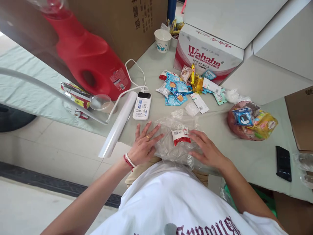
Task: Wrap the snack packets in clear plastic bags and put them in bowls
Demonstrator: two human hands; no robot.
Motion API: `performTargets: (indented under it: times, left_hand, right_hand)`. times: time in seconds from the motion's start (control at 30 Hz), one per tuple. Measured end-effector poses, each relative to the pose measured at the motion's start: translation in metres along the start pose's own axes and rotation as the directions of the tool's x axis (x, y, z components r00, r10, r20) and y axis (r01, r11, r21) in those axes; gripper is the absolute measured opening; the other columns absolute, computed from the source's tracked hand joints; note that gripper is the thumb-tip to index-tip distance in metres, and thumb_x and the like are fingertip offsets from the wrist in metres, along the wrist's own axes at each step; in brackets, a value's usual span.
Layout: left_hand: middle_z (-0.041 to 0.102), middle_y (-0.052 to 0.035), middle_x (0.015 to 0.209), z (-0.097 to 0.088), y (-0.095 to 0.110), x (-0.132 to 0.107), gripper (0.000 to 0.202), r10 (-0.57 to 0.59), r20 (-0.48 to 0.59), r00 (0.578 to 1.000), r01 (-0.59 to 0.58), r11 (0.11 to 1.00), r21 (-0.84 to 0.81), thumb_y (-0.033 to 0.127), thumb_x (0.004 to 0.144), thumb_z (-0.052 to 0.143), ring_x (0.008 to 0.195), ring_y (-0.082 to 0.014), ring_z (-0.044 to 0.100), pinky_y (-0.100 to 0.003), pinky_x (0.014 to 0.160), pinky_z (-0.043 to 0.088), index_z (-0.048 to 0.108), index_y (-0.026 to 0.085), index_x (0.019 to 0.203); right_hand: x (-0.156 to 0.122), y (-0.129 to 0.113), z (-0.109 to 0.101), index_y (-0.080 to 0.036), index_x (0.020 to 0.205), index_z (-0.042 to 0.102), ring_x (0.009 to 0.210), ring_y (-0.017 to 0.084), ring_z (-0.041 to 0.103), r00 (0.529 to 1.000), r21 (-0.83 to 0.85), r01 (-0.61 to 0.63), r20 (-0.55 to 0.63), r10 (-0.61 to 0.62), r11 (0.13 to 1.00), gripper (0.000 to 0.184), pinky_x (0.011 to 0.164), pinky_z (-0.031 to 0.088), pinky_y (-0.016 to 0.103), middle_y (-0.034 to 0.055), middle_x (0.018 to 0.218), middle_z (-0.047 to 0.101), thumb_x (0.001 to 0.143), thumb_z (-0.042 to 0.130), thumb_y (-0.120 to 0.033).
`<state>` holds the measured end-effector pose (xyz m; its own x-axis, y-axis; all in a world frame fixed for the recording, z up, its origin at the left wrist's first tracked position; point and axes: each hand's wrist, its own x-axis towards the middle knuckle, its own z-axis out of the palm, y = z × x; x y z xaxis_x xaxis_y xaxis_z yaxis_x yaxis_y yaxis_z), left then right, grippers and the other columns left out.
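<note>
While the clear bag (168, 148) is pressed flat at the tabletop's (244, 156) near edge between left hand (143, 147) and right hand (207, 151), fingers (197, 136) spread, its packet (180, 136) is found nearer the right.

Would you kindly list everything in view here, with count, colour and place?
table: one, pale grey-green, across the view
clear plastic bag: one, transparent, near edge
power bank: one, white, left of centre
film roll: one, whitish, beside the power bank, overhanging the edge
jug: one, red, far left
paper cup: one, white, at the back
Wahaha carton: one, white and red, back centre
loose packets: many, mostly blue, before the carton
filled bag: one, reddish, right
phone: one, black, right edge
left hand: flat on the bag
right hand: flat on the bag
</note>
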<state>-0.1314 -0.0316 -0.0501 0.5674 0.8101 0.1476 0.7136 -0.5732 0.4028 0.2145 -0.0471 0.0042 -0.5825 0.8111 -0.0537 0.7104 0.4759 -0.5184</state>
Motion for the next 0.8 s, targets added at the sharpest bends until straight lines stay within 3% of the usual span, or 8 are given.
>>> performTargets:
  times: [0.1, 0.23, 0.33, 0.47, 0.6, 0.67, 0.73, 0.8]
  left_hand:
    - [0.043, -0.0008, 0.166, -0.006, 0.006, -0.003, 0.079, 0.158, 0.017, 0.987, -0.158, 0.987, -0.023, 0.014, 0.076, 0.060, 0.164, -0.0360, 0.008, -0.070, 0.126, -0.012, 0.055, 0.039, 0.150]
    - [0.054, -0.0023, 0.158, -0.001, 0.017, -0.003, 0.050, 0.298, 0.115, 0.947, -0.288, 0.952, -0.100, 0.020, 0.090, 0.061, 0.161, -0.0329, 0.025, -0.066, 0.127, -0.015, 0.065, 0.038, 0.136]
    - [0.070, -0.0044, 0.141, 0.006, 0.019, -0.005, 0.022, 0.289, 0.126, 0.949, -0.259, 0.943, -0.207, 0.021, 0.099, 0.055, 0.149, -0.0271, 0.049, -0.062, 0.130, -0.009, 0.073, 0.029, 0.109]
    - [0.079, -0.0067, 0.117, 0.005, 0.010, -0.006, 0.015, 0.064, 0.014, 0.998, -0.055, 0.929, -0.365, 0.027, 0.101, 0.052, 0.119, -0.0215, 0.072, -0.058, 0.131, 0.017, 0.067, 0.024, 0.101]
    - [0.076, -0.0017, 0.090, 0.006, 0.003, 0.007, 0.011, -0.188, -0.107, 0.976, 0.118, 0.878, -0.463, 0.034, 0.096, 0.059, 0.087, -0.0186, 0.074, -0.052, 0.120, 0.040, 0.062, 0.023, 0.098]
    - [0.073, -0.0024, 0.087, 0.010, 0.002, 0.017, 0.020, -0.347, -0.141, 0.927, 0.244, 0.845, -0.475, 0.036, 0.093, 0.060, 0.087, -0.0214, 0.072, -0.048, 0.107, 0.051, 0.062, 0.023, 0.107]
    - [0.070, -0.0060, 0.091, 0.016, 0.001, 0.027, 0.033, -0.514, -0.215, 0.831, 0.388, 0.811, -0.438, 0.036, 0.089, 0.061, 0.092, -0.0258, 0.069, -0.046, 0.095, 0.055, 0.061, 0.020, 0.118]
    - [0.068, -0.0116, 0.099, 0.023, 0.002, 0.033, 0.042, -0.593, -0.349, 0.725, 0.483, 0.800, -0.356, 0.034, 0.084, 0.065, 0.101, -0.0311, 0.066, -0.049, 0.096, 0.053, 0.061, 0.016, 0.122]
  right_hand:
    - [-0.042, 0.005, 0.009, -0.033, 0.161, 0.037, 0.148, 0.035, 0.042, 0.997, 0.021, 0.028, 0.076, -0.030, 0.999, 0.084, 0.120, 0.041, 0.058, 0.0145, 0.162, 0.042, 0.088, 0.076, -0.046]
    - [-0.068, 0.011, 0.036, -0.028, 0.140, 0.063, 0.143, 0.034, 0.048, 1.000, -0.030, -0.010, 0.013, 0.010, 1.000, 0.045, 0.118, 0.042, 0.062, 0.0150, 0.155, 0.052, 0.095, 0.066, -0.028]
    - [-0.068, 0.013, 0.039, -0.028, 0.119, 0.073, 0.132, 0.029, 0.057, 0.998, 0.082, 0.031, -0.054, -0.026, 0.996, 0.025, 0.113, 0.048, 0.056, 0.0115, 0.138, 0.066, 0.100, 0.056, -0.022]
    - [-0.053, 0.015, 0.011, -0.026, 0.113, 0.073, 0.101, 0.021, 0.070, 0.997, 0.306, 0.018, -0.083, 0.008, 0.952, 0.023, 0.091, 0.058, 0.038, 0.0078, 0.106, 0.076, 0.105, 0.051, -0.028]
    - [-0.016, 0.026, -0.022, -0.022, 0.109, 0.073, 0.080, 0.017, 0.070, 0.985, 0.330, -0.137, -0.056, 0.164, 0.934, 0.030, 0.074, 0.054, 0.028, 0.0047, 0.094, 0.077, 0.105, 0.050, -0.040]
    - [0.009, 0.033, -0.035, -0.020, 0.111, 0.073, 0.074, 0.017, 0.067, 0.969, 0.243, -0.240, -0.005, 0.248, 0.940, 0.033, 0.070, 0.051, 0.027, 0.0041, 0.089, 0.076, 0.105, 0.047, -0.040]
    - [0.035, 0.038, -0.046, -0.018, 0.115, 0.072, 0.075, 0.019, 0.066, 0.943, 0.037, -0.332, 0.052, 0.330, 0.943, 0.030, 0.069, 0.048, 0.028, 0.0055, 0.089, 0.075, 0.102, 0.049, -0.032]
    - [0.059, 0.037, -0.058, -0.018, 0.119, 0.072, 0.085, 0.023, 0.067, 0.922, -0.218, -0.366, 0.045, 0.384, 0.905, 0.030, 0.073, 0.048, 0.031, 0.0098, 0.098, 0.074, 0.098, 0.051, -0.026]
